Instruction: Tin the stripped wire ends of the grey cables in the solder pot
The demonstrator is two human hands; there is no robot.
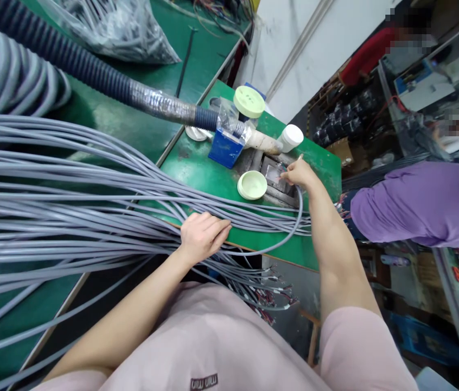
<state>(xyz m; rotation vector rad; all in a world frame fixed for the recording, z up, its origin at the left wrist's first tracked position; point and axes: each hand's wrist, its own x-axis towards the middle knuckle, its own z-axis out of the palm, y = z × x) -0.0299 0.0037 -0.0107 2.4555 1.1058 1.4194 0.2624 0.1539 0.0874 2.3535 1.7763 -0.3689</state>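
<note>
A thick bundle of grey cables [148, 187] runs from the left across the bench. My left hand [203, 236] lies over the bundle near the bench's front edge, its fingers curled round some of the cables. With closed fingers, my right hand [299, 172] pinches the end of one grey cable [299, 209], which loops back toward the bundle. Thin wire tips stick out from those fingers above a square metal pot [277, 178] with a shiny silvery surface. Beside the pot stands a pale green bowl [253, 185]. How many cables my left hand grips is hidden.
A ribbed dark hose [91, 70] ends in a pale nozzle [262, 142] by the pot, near a blue box [225, 147]. Behind are a white jar [291, 137] and a pale green lid [249, 101]. Stripped cable ends [270, 296] hang below. At right is a person in purple [416, 203].
</note>
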